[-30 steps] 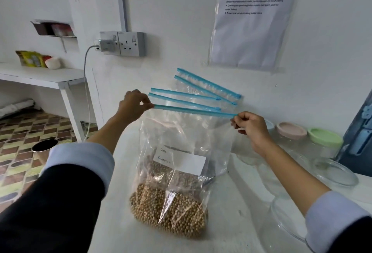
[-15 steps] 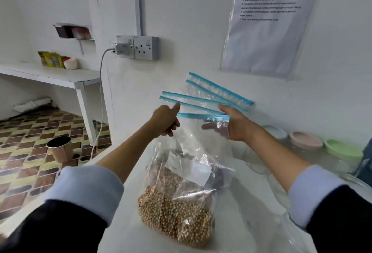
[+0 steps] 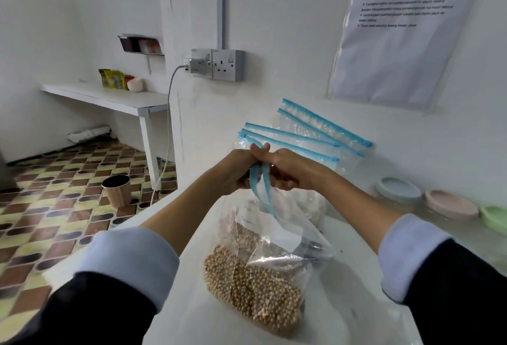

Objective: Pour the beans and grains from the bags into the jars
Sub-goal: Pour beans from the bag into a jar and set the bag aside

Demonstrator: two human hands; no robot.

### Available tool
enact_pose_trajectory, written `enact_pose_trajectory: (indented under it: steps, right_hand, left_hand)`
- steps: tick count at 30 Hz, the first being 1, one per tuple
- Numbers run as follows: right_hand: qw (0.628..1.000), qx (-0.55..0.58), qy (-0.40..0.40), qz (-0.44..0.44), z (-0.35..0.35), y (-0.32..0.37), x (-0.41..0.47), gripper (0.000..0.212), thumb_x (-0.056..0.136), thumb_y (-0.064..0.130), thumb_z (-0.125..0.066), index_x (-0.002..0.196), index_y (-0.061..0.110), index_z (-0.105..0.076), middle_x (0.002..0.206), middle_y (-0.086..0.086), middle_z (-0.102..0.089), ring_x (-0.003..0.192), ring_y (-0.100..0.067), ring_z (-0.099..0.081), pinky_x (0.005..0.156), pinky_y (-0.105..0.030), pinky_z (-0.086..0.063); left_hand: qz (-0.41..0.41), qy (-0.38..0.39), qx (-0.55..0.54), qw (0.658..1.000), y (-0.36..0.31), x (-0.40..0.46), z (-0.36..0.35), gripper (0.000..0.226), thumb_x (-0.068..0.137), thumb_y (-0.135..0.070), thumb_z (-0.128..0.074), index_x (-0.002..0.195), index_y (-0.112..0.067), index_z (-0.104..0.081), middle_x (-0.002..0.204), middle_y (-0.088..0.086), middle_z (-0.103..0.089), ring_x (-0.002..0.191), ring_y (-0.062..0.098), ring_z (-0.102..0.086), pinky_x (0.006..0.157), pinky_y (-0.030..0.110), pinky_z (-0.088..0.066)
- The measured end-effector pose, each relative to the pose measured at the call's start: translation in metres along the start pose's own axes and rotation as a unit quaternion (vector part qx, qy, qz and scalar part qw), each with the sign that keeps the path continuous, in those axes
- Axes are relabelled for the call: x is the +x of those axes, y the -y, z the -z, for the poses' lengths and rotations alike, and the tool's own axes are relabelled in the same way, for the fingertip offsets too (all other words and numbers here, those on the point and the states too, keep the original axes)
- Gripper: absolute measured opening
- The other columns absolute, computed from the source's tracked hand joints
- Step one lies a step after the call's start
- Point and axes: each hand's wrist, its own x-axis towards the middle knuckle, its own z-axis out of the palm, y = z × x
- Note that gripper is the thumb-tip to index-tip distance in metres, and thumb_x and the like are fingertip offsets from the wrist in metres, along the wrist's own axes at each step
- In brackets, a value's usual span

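Head view: bean bag (image 3: 255, 270) hangs beneath both hands (image 3: 263, 172).

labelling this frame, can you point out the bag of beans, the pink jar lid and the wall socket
bag of beans (image 3: 252, 289), head view, on the heap of beans inside
pink jar lid (image 3: 450, 203), head view, on its flat top
wall socket (image 3: 226, 65), head view, on its faceplate

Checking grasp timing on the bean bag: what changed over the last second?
The left hand and right hand moved from the ends of the bag's blue zip strip to its middle and now pinch it together, thumbs touching. The bag of beans stays on the table; the spare bags remain against the wall.
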Motion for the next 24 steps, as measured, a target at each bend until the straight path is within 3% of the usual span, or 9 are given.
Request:
enact_pose_trajectory:
  steps: [3,6,8,11,13,15,18,24]
  right_hand:
    - [1.000,0.001,0.016,0.010,0.004,-0.003,-0.001,0.058,0.089,0.057,-0.050,0.057,0.009,-0.051,0.039,-0.003,-0.038,0.032,-0.011,-0.026,0.038,-0.021,-0.021]
    - [0.998,0.029,0.060,-0.005,0.012,-0.005,-0.002,0.040,0.095,0.034,-0.052,0.065,0.007,-0.053,0.043,-0.004,-0.039,0.031,-0.011,-0.028,0.035,-0.018,-0.020]
    - [0.998,0.031,0.057,-0.007,0.018,-0.004,-0.001,0.029,0.095,0.018,-0.050,0.069,0.005,-0.052,0.045,-0.007,-0.044,0.032,-0.012,-0.032,0.035,-0.017,-0.024]
    - [0.998,-0.054,-0.008,-0.015,0.030,-0.006,0.001,0.029,0.093,0.015,-0.052,0.066,0.006,-0.049,0.047,-0.010,-0.052,0.033,-0.015,-0.038,0.038,-0.018,-0.031]
    - [0.985,-0.162,-0.044,-0.028,0.047,-0.013,0.001,0.027,0.094,0.015,-0.052,0.069,0.005,-0.053,0.048,-0.007,-0.059,0.034,-0.015,-0.046,0.040,-0.018,-0.035]
    - [0.968,-0.235,-0.071,-0.046,0.069,-0.022,-0.001,0.028,0.094,0.015,-0.053,0.069,0.005,-0.057,0.051,-0.006,-0.064,0.034,-0.013,-0.051,0.039,-0.016,-0.036]
    - [0.957,-0.271,-0.089,-0.050,0.085,-0.029,-0.007,0.028,0.091,0.022,-0.060,0.068,0.006,-0.062,0.060,-0.006,-0.070,0.038,-0.011,-0.055,0.041,-0.016,-0.036]
    - [0.947,-0.300,-0.118,-0.002,0.083,-0.024,-0.007,0.015,0.086,0.016,-0.067,0.076,0.012,-0.057,0.074,-0.002,-0.070,0.057,-0.014,-0.063,0.051,-0.021,-0.043]
  left_hand:
    - [0.007,0.051,-0.027,0.998,0.002,-0.004,0.003,0.044,0.098,-0.046,-0.038,0.097,-0.007,-0.059,0.086,0.009,-0.064,0.080,0.019,-0.061,0.084,0.031,-0.051]
    - [0.003,0.075,-0.009,0.997,0.003,-0.009,0.009,0.030,0.100,-0.030,-0.041,0.088,-0.009,-0.058,0.071,0.002,-0.058,0.064,0.013,-0.050,0.069,0.025,-0.043]
    - [-0.004,0.052,0.036,0.998,0.001,-0.013,0.014,0.024,0.099,-0.023,-0.047,0.085,-0.007,-0.059,0.070,0.003,-0.057,0.061,0.012,-0.050,0.060,0.022,-0.044]
    - [-0.033,-0.005,0.180,0.983,-0.001,-0.017,0.025,0.016,0.092,-0.017,-0.059,0.079,-0.006,-0.060,0.064,0.003,-0.059,0.054,0.010,-0.053,0.053,0.018,-0.047]
    - [-0.045,-0.040,0.340,0.939,0.000,-0.020,0.043,0.016,0.088,-0.011,-0.061,0.073,-0.008,-0.061,0.056,0.002,-0.057,0.045,0.006,-0.050,0.048,0.016,-0.040]
    - [-0.036,-0.087,0.426,0.900,0.005,-0.023,0.068,0.020,0.086,-0.007,-0.059,0.066,-0.009,-0.060,0.051,0.002,-0.055,0.035,0.001,-0.044,0.043,0.014,-0.035]
    - [-0.027,-0.134,0.408,0.903,0.011,-0.028,0.097,0.024,0.086,-0.009,-0.062,0.063,-0.006,-0.056,0.052,0.006,-0.053,0.032,0.001,-0.042,0.041,0.012,-0.034]
    - [-0.052,-0.137,0.374,0.916,0.011,-0.032,0.101,0.025,0.084,-0.005,-0.063,0.060,-0.004,-0.054,0.048,0.006,-0.050,0.037,0.008,-0.038,0.043,0.016,-0.031]
